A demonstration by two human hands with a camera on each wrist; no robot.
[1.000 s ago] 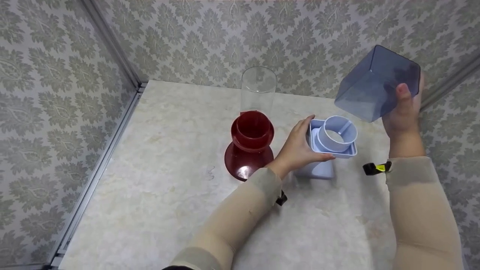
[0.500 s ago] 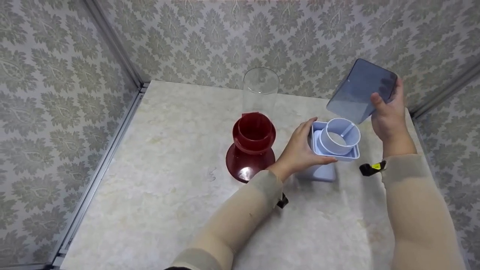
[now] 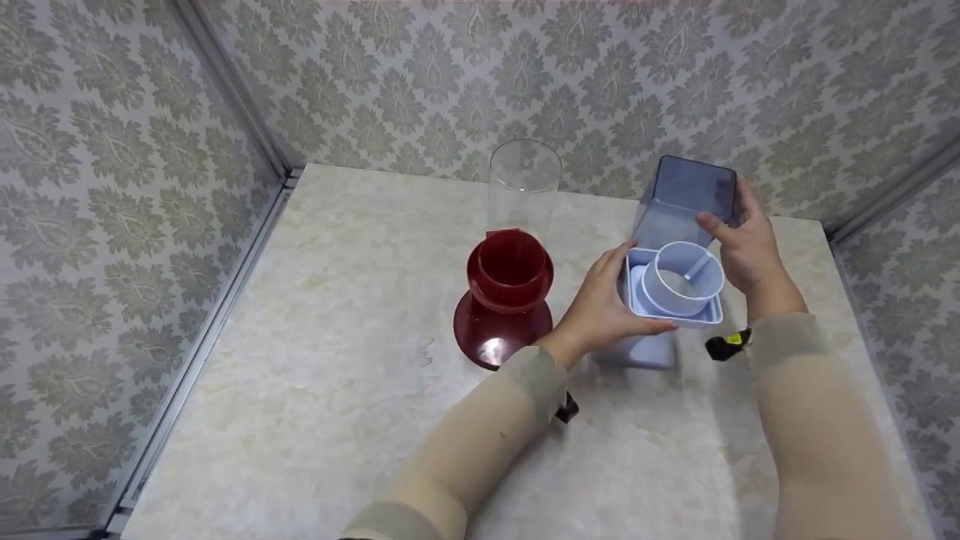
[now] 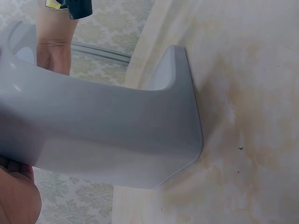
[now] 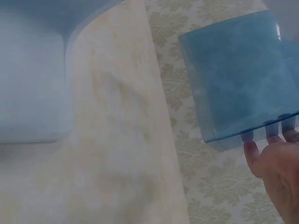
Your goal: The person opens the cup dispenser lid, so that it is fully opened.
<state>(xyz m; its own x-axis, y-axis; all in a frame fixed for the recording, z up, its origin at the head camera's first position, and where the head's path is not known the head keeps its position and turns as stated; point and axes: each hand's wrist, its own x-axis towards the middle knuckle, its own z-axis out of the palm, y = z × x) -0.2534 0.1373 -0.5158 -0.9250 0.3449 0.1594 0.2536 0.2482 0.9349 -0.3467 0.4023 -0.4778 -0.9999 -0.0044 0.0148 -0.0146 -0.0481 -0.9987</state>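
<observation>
My left hand [image 3: 602, 306] grips the square top of a light blue plastic stand [image 3: 643, 352], thumb along its near side and fingers at its left. A round collar [image 3: 673, 300] rises from that top. In the left wrist view the stand's curved body [image 4: 107, 121] runs down to a flat foot on the table. My right hand [image 3: 752, 251] holds a see-through blue square container [image 3: 694, 191] just behind the collar, tilted, with the thumb on the near side. Several fingertips show through its wall [image 5: 243, 79] in the right wrist view.
A dark red stand [image 3: 506, 296] with a round foot and cup-like top is left of the blue one. Behind it stands a clear cylinder [image 3: 525, 210]. Patterned walls [image 3: 420, 67] close off the back and sides of the pale table [image 3: 337, 360].
My right hand has brought the see-through container left and down, turning it on the way, to just behind the collar. My left hand keeps its grip on the light blue stand.
</observation>
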